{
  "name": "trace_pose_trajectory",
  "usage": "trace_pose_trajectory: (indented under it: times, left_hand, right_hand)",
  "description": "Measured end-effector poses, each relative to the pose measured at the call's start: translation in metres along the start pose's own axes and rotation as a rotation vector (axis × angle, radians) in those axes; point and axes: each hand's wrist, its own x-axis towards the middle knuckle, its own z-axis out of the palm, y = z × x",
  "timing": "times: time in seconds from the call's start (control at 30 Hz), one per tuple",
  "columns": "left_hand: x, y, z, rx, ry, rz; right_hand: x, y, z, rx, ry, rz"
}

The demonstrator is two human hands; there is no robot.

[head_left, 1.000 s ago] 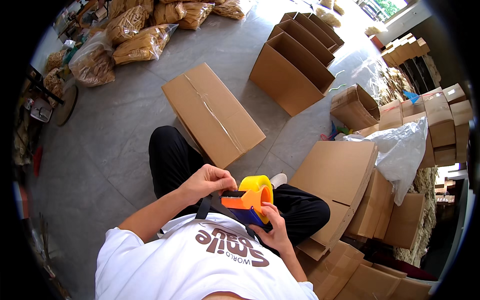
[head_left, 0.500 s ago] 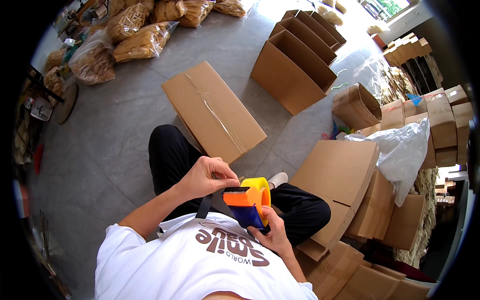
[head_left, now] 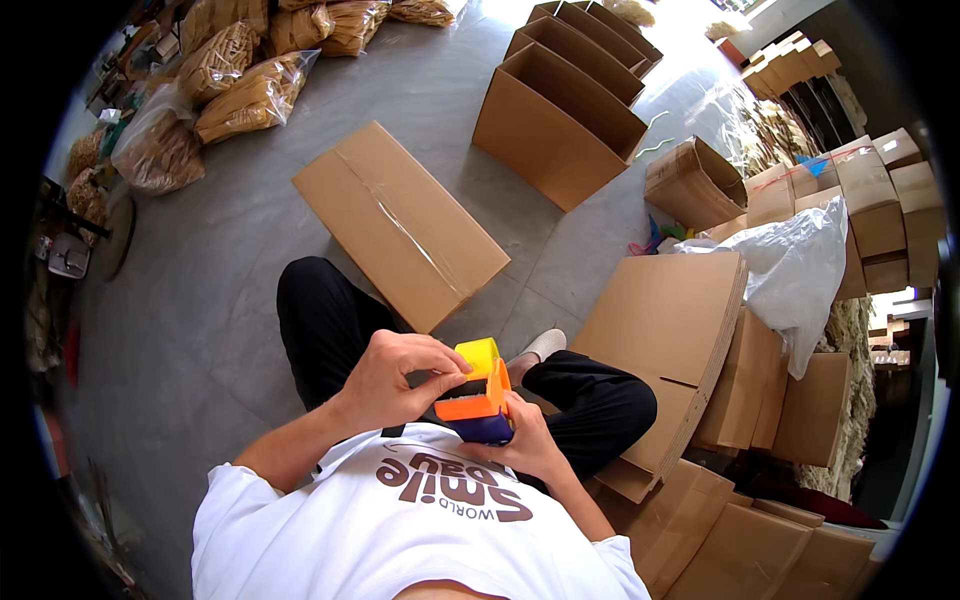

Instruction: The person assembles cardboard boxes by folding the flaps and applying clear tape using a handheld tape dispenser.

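Orange and blue, the tape dispenser (head_left: 468,408) is just below the middle of the frame, held over the person's lap, with a yellow roll (head_left: 478,354) on its far side. The right hand (head_left: 527,440) grasps it from the right, fingers curled about its side. The left hand (head_left: 402,375) reaches in from the left, thumb and forefinger drawn together at the roll's near edge; whether they pinch the tape's end cannot be told. Black trousers (head_left: 606,405) show on either side of the hands, a pale shoe (head_left: 546,345) between. Above centre, a closed box (head_left: 400,225) lies on the grey floor (head_left: 200,300), a shiny strip along its top seam. Open boxes (head_left: 545,140) stand in a row at upper centre; flat cardboard (head_left: 660,310) is stacked at right, beside clear plastic (head_left: 800,270). Filled bags (head_left: 258,97) crowd the upper left.
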Motion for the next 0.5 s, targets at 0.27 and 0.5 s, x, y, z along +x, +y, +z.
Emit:
trace_pose_trajectory:
  times: [0.27,0.5]
  left_hand:
    - [-0.007,0.003,0.004,-0.207,-0.01,0.046]
    - [-0.011,0.01,0.003,-0.168,0.023,0.208]
  right_hand:
    - [-0.004,0.017,0.005,-0.066,0.23,-0.218]
    - [-0.007,0.012,0.01,0.08,0.246,-0.151]
